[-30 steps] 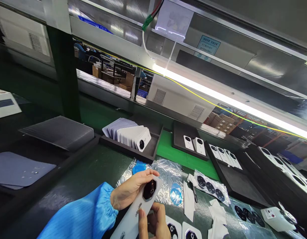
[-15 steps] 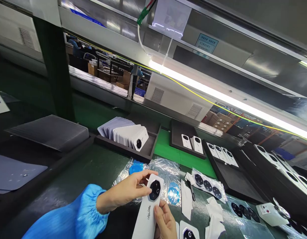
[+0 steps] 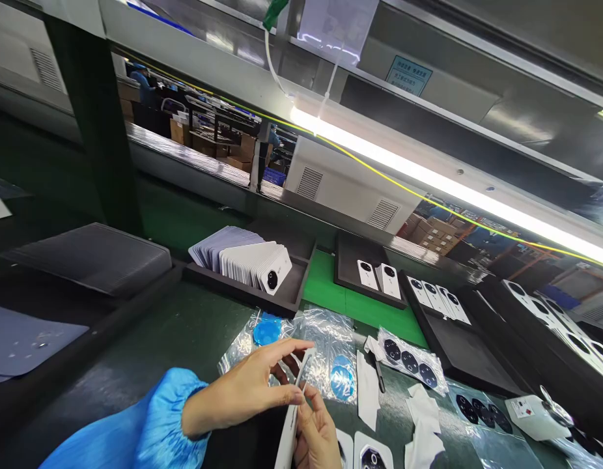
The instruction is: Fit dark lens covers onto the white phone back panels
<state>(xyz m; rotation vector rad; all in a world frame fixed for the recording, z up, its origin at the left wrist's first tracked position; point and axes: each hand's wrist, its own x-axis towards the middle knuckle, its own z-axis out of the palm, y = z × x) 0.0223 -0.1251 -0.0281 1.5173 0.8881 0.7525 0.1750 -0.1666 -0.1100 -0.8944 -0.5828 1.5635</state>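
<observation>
Between my hands is a white phone back cover (image 3: 286, 438), turned so that its thin edge faces me and its printed face is hardly visible. My left hand (image 3: 250, 389), in a blue sleeve, pinches its upper end between thumb and fingers. Lower down on the right side, my right hand (image 3: 317, 431) grips the same cover, thumb near the left thumb. Beside the right hand lie two white covers with black camera rings, one of them a cover (image 3: 373, 451) at the bottom edge. Plastic bags with blue round film pieces (image 3: 342, 379) lie just beyond.
A black tray (image 3: 296, 296) holds fanned white covers (image 3: 255, 266). Further trays with covers (image 3: 389, 280) stand at the back right. White cloths (image 3: 423, 417), a pen (image 3: 378, 371), bagged black camera rings (image 3: 409, 362) and a white pump bottle (image 3: 536, 417) lie to the right.
The phone back cover has turned from showing its printed face and camera ring to standing edge-on. Both hands still hold it, and the view has shifted slightly.
</observation>
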